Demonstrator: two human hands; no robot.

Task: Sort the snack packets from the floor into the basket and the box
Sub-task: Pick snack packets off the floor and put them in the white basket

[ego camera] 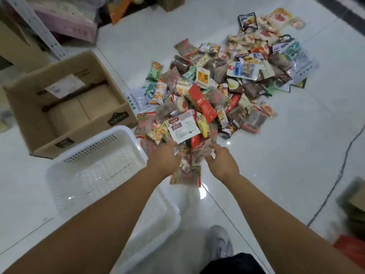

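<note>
I'm looking down on a glossy white tiled floor (276, 155). The biggest thing on it is the pile of snack packets (217, 91), which spreads from just ahead of the hands up toward the far right. To the left of the pile is an open cardboard box (88, 133) with 2 tan wrapped blocks lying in its bottom. Its near corner is just beside the white basket (98, 149). I see no packets in the part of the basket that shows below the left forearm.

Both bare arms reach forward to the near edge of the pile. The left hand (164, 158) pinches the lower edge of a white packet (182, 128) with a brown label, which is tilted up over the packets around it. The right hand (222, 162) has its fingers curled down among crinkled clear wrappers. I cannot tell whether it actually grips one.

A long red packet (203, 103) lies slantwise just beyond the white one. A thin dark cable (335, 184) runs across the tiles on the right. 1 grey shoe (219, 242) shows between the forearms.
</note>
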